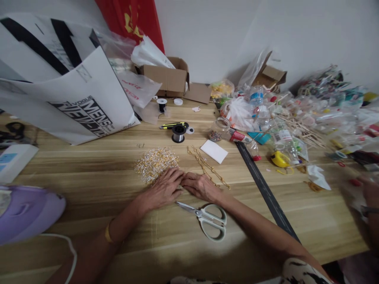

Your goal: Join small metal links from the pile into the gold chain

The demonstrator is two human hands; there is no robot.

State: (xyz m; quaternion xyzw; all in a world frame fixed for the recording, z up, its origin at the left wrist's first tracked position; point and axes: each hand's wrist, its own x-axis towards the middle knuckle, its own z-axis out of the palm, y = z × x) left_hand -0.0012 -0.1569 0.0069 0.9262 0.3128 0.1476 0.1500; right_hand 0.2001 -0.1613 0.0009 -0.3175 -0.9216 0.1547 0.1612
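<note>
My left hand [164,187] and my right hand [199,185] rest on the wooden table [89,177], fingertips meeting in a pinch at the centre. Whatever they hold is too small to make out. Just beyond my left hand lies a pile of small gold and silver jewellery parts [155,162]. Thin gold chains [207,166] run from behind my right hand toward the back. White-handled scissors [207,217] lie under my right wrist, blades pointing left.
A black ruler [263,187] lies diagonally at right. A wire spool [179,133], a utility knife [173,125] and a white card [214,151] sit further back. A large paper bag [68,90] stands at left, cardboard boxes [168,79] behind, craft clutter [296,118] at right. Another person's hand [370,193] is at the right edge.
</note>
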